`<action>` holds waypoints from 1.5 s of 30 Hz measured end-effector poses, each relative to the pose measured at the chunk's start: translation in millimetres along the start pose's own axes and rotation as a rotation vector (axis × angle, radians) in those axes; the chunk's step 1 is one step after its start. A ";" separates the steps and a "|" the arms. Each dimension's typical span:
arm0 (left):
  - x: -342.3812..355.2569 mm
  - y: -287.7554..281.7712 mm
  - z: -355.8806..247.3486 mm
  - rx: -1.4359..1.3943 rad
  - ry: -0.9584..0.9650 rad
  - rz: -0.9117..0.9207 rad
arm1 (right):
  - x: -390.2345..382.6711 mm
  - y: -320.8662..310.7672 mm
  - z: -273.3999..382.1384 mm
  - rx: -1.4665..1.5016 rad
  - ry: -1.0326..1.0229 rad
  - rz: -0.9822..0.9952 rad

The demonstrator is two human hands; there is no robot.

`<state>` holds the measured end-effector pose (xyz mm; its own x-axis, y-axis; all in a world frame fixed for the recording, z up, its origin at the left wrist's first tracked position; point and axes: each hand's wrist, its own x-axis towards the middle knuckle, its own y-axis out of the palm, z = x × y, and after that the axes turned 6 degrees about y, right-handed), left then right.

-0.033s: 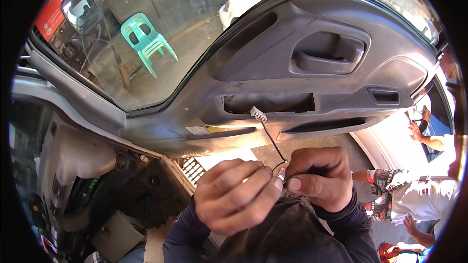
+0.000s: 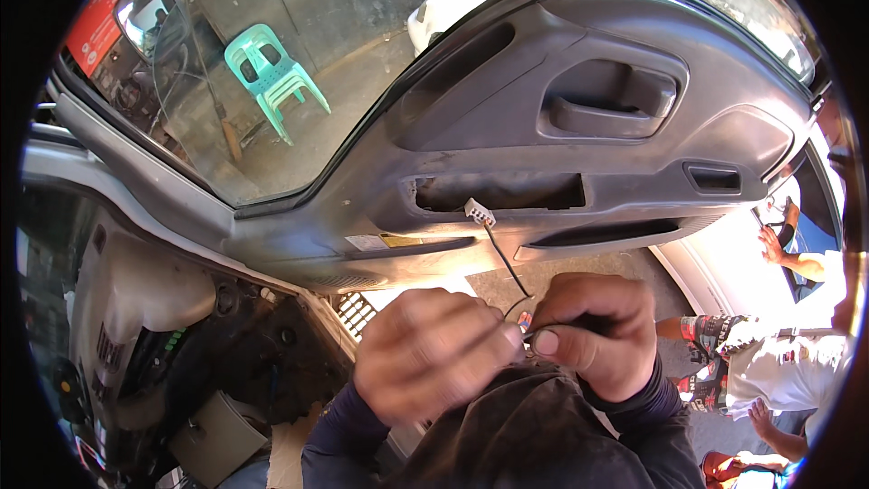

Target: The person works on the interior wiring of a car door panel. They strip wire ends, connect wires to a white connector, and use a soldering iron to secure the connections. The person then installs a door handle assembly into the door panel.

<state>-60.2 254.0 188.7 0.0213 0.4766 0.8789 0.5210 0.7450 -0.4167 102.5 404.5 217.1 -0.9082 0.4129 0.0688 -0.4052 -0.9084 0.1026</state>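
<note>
Dark wire (image 2: 503, 259) runs from a pale connector (image 2: 479, 212) to two bare hands

The connector sits at one end of the wire, over the lower edge of a rectangular opening (image 2: 534, 192) in the grey door panel (image 2: 489, 140); whether it touches the panel cannot be told. From there the wire slants toward the person, bends sharply, then curves in behind the fingertips of the left hand (image 2: 439, 353). Those fingers are curled and blurred, so whether their grip pinches the wire cannot be told. The right hand (image 2: 602, 335), just beside, has its grip closed, thumb against bent forefinger, on a dark strand (image 2: 563, 327).

Farther up the panel is a recessed door handle (image 2: 611, 113). Beyond the window stands a stack of green plastic chairs (image 2: 265, 68), with a side mirror (image 2: 149, 18) to the left. A white vehicle (image 2: 457, 9) shows past the door. At the right edge, a person in a white shirt (image 2: 778, 376) is near a pale car (image 2: 711, 263).
</note>
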 end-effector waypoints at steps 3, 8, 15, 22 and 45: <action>0.4 -0.1 -6.0 -0.674 -0.732 -0.234 | 3.0 -5.6 2.3 -0.420 -0.403 -0.079; 7.0 -5.6 -10.7 -1.139 -1.025 0.016 | 11.4 -5.4 -6.0 -0.671 -0.761 -0.105; 15.8 5.8 -15.4 -0.593 -0.617 0.049 | 3.7 -9.4 -6.9 -0.548 -0.561 -0.057; 14.1 7.6 4.6 0.358 0.261 0.155 | 0.1 -12.2 -2.1 0.058 0.039 -0.022; 14.2 6.9 44.0 -0.088 -0.564 -0.240 | 23.9 -4.5 -5.0 -0.397 -0.731 -0.187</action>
<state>-93.8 286.4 188.0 -0.5468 0.4915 0.6778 0.5239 0.8323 -0.1809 82.1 418.1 213.3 -0.5822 0.3726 0.7227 -0.6723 -0.7205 -0.1701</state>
